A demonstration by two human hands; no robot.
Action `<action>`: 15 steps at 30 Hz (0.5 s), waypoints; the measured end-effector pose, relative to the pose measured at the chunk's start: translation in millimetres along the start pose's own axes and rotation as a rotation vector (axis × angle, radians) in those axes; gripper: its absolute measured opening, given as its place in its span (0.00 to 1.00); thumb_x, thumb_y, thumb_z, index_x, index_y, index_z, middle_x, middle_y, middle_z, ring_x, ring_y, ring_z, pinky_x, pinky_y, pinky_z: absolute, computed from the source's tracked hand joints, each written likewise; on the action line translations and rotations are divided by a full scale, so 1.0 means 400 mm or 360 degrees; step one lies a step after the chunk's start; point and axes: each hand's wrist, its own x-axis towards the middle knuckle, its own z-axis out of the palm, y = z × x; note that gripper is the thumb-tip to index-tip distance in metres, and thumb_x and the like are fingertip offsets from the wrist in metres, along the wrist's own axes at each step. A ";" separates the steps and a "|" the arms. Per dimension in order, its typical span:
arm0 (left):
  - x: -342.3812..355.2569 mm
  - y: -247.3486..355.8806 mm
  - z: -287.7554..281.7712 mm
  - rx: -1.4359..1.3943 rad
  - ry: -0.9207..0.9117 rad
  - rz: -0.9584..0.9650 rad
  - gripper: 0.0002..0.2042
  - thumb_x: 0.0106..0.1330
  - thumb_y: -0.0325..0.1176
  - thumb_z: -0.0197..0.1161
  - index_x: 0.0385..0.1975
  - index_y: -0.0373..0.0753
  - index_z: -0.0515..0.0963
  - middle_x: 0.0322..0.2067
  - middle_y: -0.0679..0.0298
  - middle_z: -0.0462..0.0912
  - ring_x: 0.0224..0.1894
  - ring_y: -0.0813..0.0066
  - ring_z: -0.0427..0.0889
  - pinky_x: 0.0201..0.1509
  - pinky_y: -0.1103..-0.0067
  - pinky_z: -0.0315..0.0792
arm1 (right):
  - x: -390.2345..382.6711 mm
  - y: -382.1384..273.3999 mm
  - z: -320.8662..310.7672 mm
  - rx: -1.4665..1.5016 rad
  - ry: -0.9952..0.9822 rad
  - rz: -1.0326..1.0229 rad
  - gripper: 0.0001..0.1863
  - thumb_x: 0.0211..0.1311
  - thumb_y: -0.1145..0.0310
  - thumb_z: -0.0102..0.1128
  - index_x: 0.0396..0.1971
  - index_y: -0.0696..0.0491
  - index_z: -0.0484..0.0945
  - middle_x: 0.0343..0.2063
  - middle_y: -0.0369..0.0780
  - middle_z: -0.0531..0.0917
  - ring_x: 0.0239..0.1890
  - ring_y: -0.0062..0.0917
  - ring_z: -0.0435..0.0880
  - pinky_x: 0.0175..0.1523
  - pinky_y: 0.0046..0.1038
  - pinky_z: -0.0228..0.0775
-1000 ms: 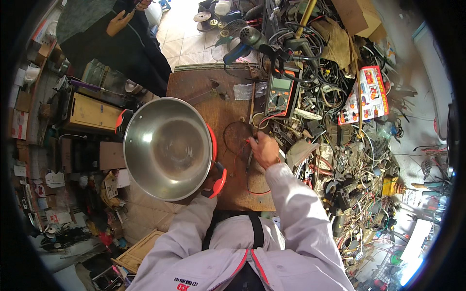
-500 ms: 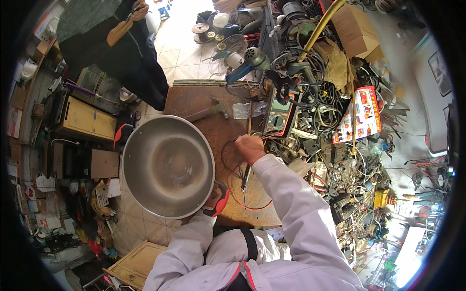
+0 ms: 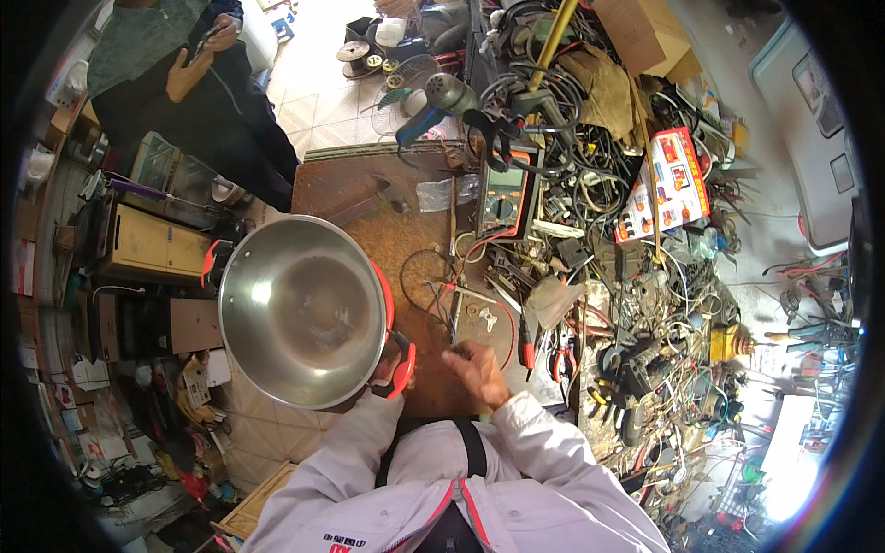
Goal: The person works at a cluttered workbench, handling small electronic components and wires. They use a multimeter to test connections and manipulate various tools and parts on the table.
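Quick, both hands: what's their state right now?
Left hand: closed on the near red-and-black handle of the steel pot.
Right hand: partly open, loosely curled, nothing visible in it.

Left of centre, a wide, round, silver metal pot with red-and-black handles (image 3: 304,318) tilts its open mouth upward. The left hand (image 3: 383,373) grips its lower-right handle, fingers mostly hidden. At lower centre, the right hand (image 3: 477,373), fingers loosely curled, hovers over the worn brown wooden tabletop (image 3: 346,180); whether it pinches anything is unclear. Above it lie thin red and black wires (image 3: 451,288); to its right, a slim red-and-black probe (image 3: 527,346) and red-handled metal pliers (image 3: 561,359). An orange-and-black multimeter with a grey screen (image 3: 503,198) sits at upper centre. At upper left, a dark-clothed person (image 3: 175,120) holds a phone-like object (image 3: 198,48).
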 end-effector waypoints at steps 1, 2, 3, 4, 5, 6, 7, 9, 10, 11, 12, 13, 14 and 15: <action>-0.004 -0.005 0.019 -0.0252 -0.0074 -0.0128 0.11 0.65 0.43 0.65 0.30 0.44 0.75 0.22 0.67 0.76 0.16 0.72 0.70 0.19 0.77 0.65 | -0.038 0.013 0.020 -0.0001 -0.0011 -0.0005 0.18 0.62 0.60 0.63 0.39 0.63 0.81 0.27 0.42 0.83 0.29 0.23 0.79 0.34 0.29 0.71; -0.008 -0.018 0.043 -0.0454 -0.0155 -0.0150 0.11 0.65 0.43 0.65 0.32 0.43 0.77 0.23 0.67 0.78 0.19 0.72 0.72 0.21 0.76 0.67 | -0.063 0.017 0.034 -0.0003 -0.0023 -0.0010 0.18 0.62 0.60 0.63 0.38 0.62 0.82 0.26 0.43 0.83 0.29 0.23 0.79 0.34 0.29 0.71; -0.014 -0.032 0.074 -0.0605 -0.0208 -0.0170 0.11 0.66 0.43 0.64 0.33 0.42 0.78 0.24 0.66 0.79 0.21 0.71 0.74 0.23 0.76 0.69 | -0.080 0.007 0.043 -0.0047 -0.0016 -0.0038 0.18 0.61 0.59 0.63 0.39 0.61 0.82 0.27 0.46 0.84 0.29 0.30 0.81 0.35 0.32 0.73; -0.040 -0.043 0.137 -0.0634 -0.0203 0.0026 0.11 0.66 0.43 0.64 0.34 0.42 0.79 0.26 0.66 0.81 0.24 0.70 0.77 0.27 0.75 0.73 | -0.095 -0.009 0.048 -0.0097 -0.0008 -0.0066 0.19 0.61 0.58 0.62 0.40 0.60 0.82 0.28 0.49 0.84 0.30 0.36 0.84 0.36 0.35 0.74; -0.069 -0.034 0.177 -0.0579 -0.0169 0.0018 0.10 0.66 0.41 0.64 0.36 0.41 0.78 0.29 0.66 0.81 0.28 0.69 0.78 0.32 0.73 0.73 | -0.104 -0.016 0.051 -0.0145 0.0004 -0.0099 0.19 0.61 0.57 0.61 0.40 0.59 0.81 0.29 0.52 0.84 0.31 0.42 0.86 0.36 0.38 0.76; -0.100 -0.021 0.213 -0.0525 -0.0136 0.0011 0.10 0.66 0.40 0.63 0.38 0.41 0.77 0.32 0.65 0.81 0.32 0.69 0.78 0.38 0.72 0.73 | -0.108 -0.016 0.054 -0.0304 0.0047 -0.0160 0.18 0.61 0.57 0.61 0.40 0.59 0.81 0.28 0.52 0.84 0.30 0.44 0.86 0.35 0.39 0.76; -0.114 -0.013 0.231 -0.0472 -0.0107 0.0006 0.10 0.65 0.39 0.63 0.41 0.41 0.77 0.35 0.65 0.80 0.36 0.68 0.79 0.43 0.71 0.74 | -0.109 -0.015 0.055 -0.0465 0.0089 -0.0224 0.18 0.61 0.57 0.61 0.40 0.58 0.81 0.28 0.52 0.84 0.30 0.45 0.85 0.34 0.40 0.76; -0.096 -0.019 0.224 -0.0504 -0.0224 -0.0005 0.10 0.67 0.40 0.61 0.39 0.41 0.79 0.34 0.65 0.83 0.36 0.68 0.80 0.44 0.71 0.76 | -0.110 -0.017 0.067 -0.0646 0.0174 -0.0322 0.15 0.61 0.58 0.61 0.38 0.56 0.79 0.26 0.51 0.84 0.30 0.48 0.84 0.33 0.44 0.75; -0.090 -0.023 0.220 -0.0522 -0.0281 -0.0007 0.10 0.68 0.41 0.60 0.38 0.41 0.80 0.33 0.65 0.84 0.37 0.68 0.81 0.45 0.72 0.77 | -0.112 -0.023 0.073 -0.0652 0.0208 -0.0350 0.15 0.61 0.59 0.61 0.37 0.57 0.79 0.26 0.51 0.84 0.29 0.48 0.84 0.33 0.43 0.75; -0.087 -0.030 0.216 -0.0541 -0.0289 -0.0058 0.10 0.69 0.41 0.60 0.37 0.41 0.80 0.32 0.64 0.84 0.37 0.68 0.81 0.44 0.73 0.76 | -0.116 -0.034 0.076 -0.0658 0.0239 -0.0378 0.14 0.60 0.61 0.62 0.37 0.58 0.79 0.26 0.52 0.84 0.28 0.49 0.83 0.32 0.42 0.75; -0.082 -0.032 0.208 -0.0511 -0.0346 -0.0042 0.10 0.69 0.41 0.60 0.37 0.41 0.80 0.32 0.65 0.84 0.37 0.68 0.81 0.44 0.72 0.76 | -0.119 -0.041 0.078 -0.0666 0.0265 -0.0405 0.14 0.60 0.62 0.62 0.37 0.58 0.79 0.27 0.52 0.84 0.28 0.50 0.83 0.31 0.41 0.75; -0.072 -0.033 0.197 -0.0482 -0.0402 -0.0025 0.10 0.69 0.41 0.60 0.37 0.41 0.80 0.33 0.65 0.84 0.37 0.69 0.81 0.45 0.72 0.76 | -0.119 -0.041 0.080 -0.0601 0.0277 -0.0401 0.13 0.61 0.62 0.61 0.37 0.57 0.79 0.26 0.51 0.84 0.27 0.49 0.83 0.31 0.41 0.75; -0.063 -0.032 0.188 -0.0455 -0.0455 -0.0005 0.10 0.69 0.41 0.60 0.37 0.42 0.80 0.33 0.65 0.84 0.37 0.69 0.81 0.45 0.72 0.76 | -0.117 -0.038 0.083 -0.0536 0.0286 -0.0398 0.12 0.62 0.62 0.60 0.36 0.56 0.78 0.25 0.51 0.83 0.27 0.49 0.83 0.32 0.42 0.74; -0.084 -0.011 0.214 -0.0486 -0.0467 -0.0061 0.09 0.69 0.40 0.60 0.38 0.42 0.80 0.35 0.64 0.84 0.39 0.69 0.81 0.48 0.72 0.76 | -0.121 -0.029 0.092 -0.0464 0.0285 -0.0381 0.11 0.63 0.62 0.59 0.35 0.55 0.78 0.25 0.51 0.83 0.26 0.48 0.82 0.32 0.42 0.74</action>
